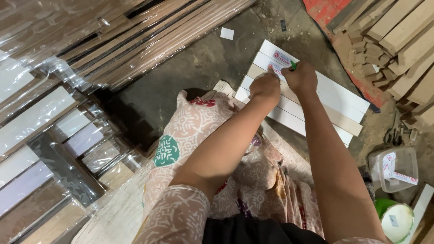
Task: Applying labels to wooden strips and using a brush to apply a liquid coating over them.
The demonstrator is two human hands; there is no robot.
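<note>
Several white and beige flat strips (325, 97) lie side by side on the floor ahead of me. Small printed labels (281, 57) sit near their far ends. My left hand (266, 86) presses a fingertip onto a label on one strip. My right hand (300, 77) is right beside it, closed around a small green object (293, 65) held over the same spot. My patterned skirt (199, 135) covers my knee just below the strips.
Plastic-wrapped bundles of long boards (135, 40) fill the left and top left. Wooden blocks (398, 40) are piled at the top right. A clear plastic box (394, 168) and a green-rimmed lid (394, 219) sit at the right. The floor (212, 58) is dusty concrete.
</note>
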